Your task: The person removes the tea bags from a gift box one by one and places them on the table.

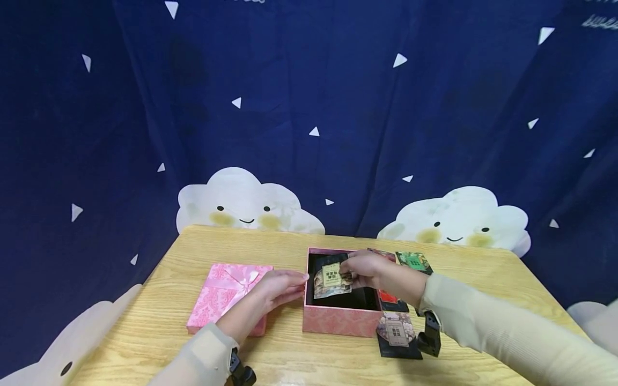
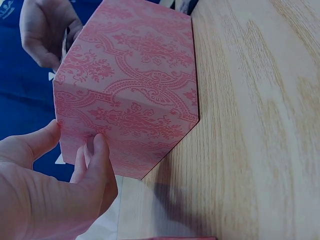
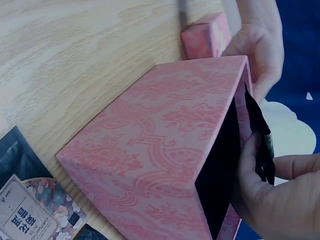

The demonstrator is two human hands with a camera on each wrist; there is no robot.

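Note:
My right hand (image 1: 368,269) pinches a black tea packet with a yellow label (image 1: 333,274) over the mouth of a pink patterned box (image 1: 340,320). In the right wrist view the held packet (image 3: 257,117) appears edge-on at the rim, between thumb and fingers. The box stands without its lid, and its inside is dark. At the box's left side is my left hand (image 1: 282,287); in the left wrist view its fingertips (image 2: 100,142) rest against the outer wall, with the thumb up at the rim.
Left of the box lies a pink lid with a ribbon bow (image 1: 229,292). To the right are more packets: a mauve-labelled one (image 1: 398,335) in front, a red one (image 1: 390,299) partly behind my right arm, and a green one (image 1: 414,261) farther back. A dark blue curtain (image 1: 299,107) hangs behind the table (image 1: 285,359).

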